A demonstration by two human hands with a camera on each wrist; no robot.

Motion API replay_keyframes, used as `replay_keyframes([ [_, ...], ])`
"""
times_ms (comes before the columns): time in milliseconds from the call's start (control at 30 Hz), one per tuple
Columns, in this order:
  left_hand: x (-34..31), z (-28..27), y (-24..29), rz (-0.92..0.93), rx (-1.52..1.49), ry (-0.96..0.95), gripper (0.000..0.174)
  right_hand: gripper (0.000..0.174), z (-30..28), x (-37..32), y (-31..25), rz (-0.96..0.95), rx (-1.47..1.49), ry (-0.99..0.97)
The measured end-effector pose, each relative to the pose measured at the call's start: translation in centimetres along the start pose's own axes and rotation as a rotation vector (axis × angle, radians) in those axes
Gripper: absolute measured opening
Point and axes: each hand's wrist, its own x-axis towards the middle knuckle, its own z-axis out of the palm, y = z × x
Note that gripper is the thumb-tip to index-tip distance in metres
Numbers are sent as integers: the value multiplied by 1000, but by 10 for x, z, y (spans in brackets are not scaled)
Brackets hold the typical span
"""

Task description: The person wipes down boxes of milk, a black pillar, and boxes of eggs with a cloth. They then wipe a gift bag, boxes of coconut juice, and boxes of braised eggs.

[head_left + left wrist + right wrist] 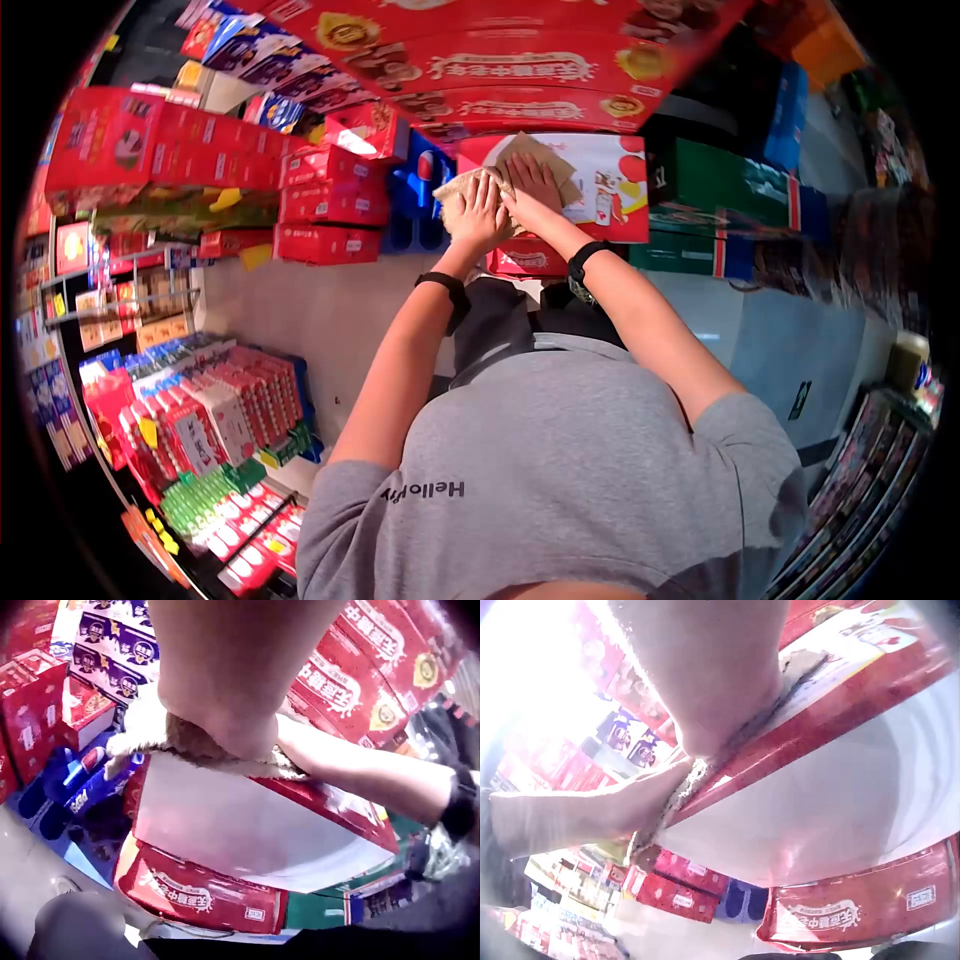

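A tan cloth [560, 158] lies folded and rumpled on top of a red and white box [630, 190]. Both hands rest flat on it, side by side, fingers extended: the left hand [478, 212] toward the box's left edge, the right hand [530, 185] just beside it. In the left wrist view the cloth [142, 735] hangs slightly over the edge above the box's pale side [225, 817]. The right wrist view has the cloth [679, 791] under the hands along the box's edge; the fingers are mostly hidden there.
Stacked red cartons [510, 70] rise behind the box. Red boxes [330, 190] and a blue item [415, 195] stand at the left, green cartons [710, 190] at the right. Another red carton [202, 896] sits below the box. Shelves of packaged goods [200, 420] are at lower left.
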Motion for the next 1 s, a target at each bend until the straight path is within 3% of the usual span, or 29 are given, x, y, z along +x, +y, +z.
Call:
replay_keyframes([
  [233,52,23,69,370,-133,118,65,61,-33,-52,75,260,-123,178],
  [367,56,20,106,440,-165,133,63,61,-46,-80,94,314,-180,182],
  [500,47,7,108,512,-269,138,59,61,-50,-92,90,303,-217,137],
  [600,21,-9,101,492,-307,-30,58,60,-55,-108,70,231,-179,40],
  [700,-20,1,73,519,-243,58,56,62,-61,-122,44,130,-104,-51],
  [800,-43,-5,53,369,-265,50,58,62,-61,-120,20,85,251,-166],
  [1000,-33,-1,42,126,-285,18,57,61,-55,-64,-8,120,153,-99],
])
